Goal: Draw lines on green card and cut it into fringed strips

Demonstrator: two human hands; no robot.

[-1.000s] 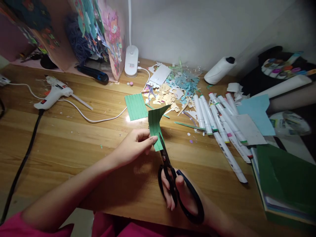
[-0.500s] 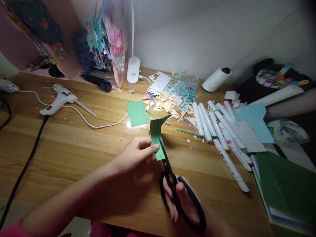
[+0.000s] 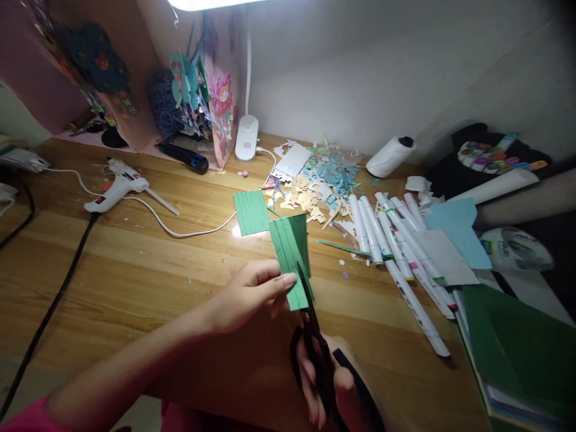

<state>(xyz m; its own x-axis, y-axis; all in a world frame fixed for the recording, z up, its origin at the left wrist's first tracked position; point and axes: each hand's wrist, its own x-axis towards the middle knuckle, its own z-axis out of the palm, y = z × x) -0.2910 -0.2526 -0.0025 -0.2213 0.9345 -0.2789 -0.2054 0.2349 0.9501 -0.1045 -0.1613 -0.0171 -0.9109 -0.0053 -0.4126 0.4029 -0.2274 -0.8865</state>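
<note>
My left hand (image 3: 252,294) pinches a piece of green paper (image 3: 284,246) marked with dark lines, thumb on top and fingers behind. In my right hand (image 3: 337,378) is a pair of black-handled scissors (image 3: 310,312), fingers through the loops. The blades lie along the paper's right edge, and a strip there hangs back behind them. Just beyond, a second lined green piece (image 3: 251,212) lies flat on the wooden desk (image 3: 180,300). A thin green strip (image 3: 342,247) rests to the right.
Paper scraps (image 3: 315,180) are heaped at the back. White markers (image 3: 405,240) lie to the right, near green sheets (image 3: 517,342). A glue gun (image 3: 119,189) with its cable sits at left. A lamp base (image 3: 246,139) and a white spool (image 3: 390,157) stand by the wall.
The scissor handles have come closer together. The strip at the paper's right edge, earlier sticking out to the upper right, now hangs behind the paper. The view has tilted up slightly.
</note>
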